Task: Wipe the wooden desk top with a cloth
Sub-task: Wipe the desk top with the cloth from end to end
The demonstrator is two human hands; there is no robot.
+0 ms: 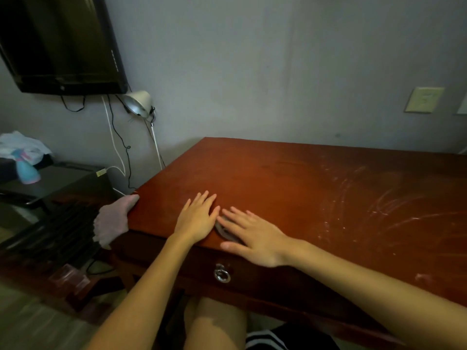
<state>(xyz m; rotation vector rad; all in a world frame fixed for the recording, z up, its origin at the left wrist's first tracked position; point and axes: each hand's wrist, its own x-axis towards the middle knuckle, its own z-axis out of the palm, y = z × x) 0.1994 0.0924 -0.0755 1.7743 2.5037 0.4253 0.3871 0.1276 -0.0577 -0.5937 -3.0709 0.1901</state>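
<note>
The reddish wooden desk top (290,178) fills the middle and right of the head view, with pale smear marks on its right half. A pinkish-white cloth (111,221) hangs over the desk's left front corner. My left hand (195,218) lies flat on the desk near the front edge, fingers straight. My right hand (252,236) rests beside it with fingers straight, lying over a small grey looped object (222,231) that it partly hides. Neither hand touches the cloth.
A drawer with a metal ring pull (222,273) sits under the front edge. A desk lamp (138,103) and cables hang by the wall at the left. A dark low cabinet (55,183) holds a blue-pink bottle (27,170). A wall-mounted screen (60,44) is at upper left.
</note>
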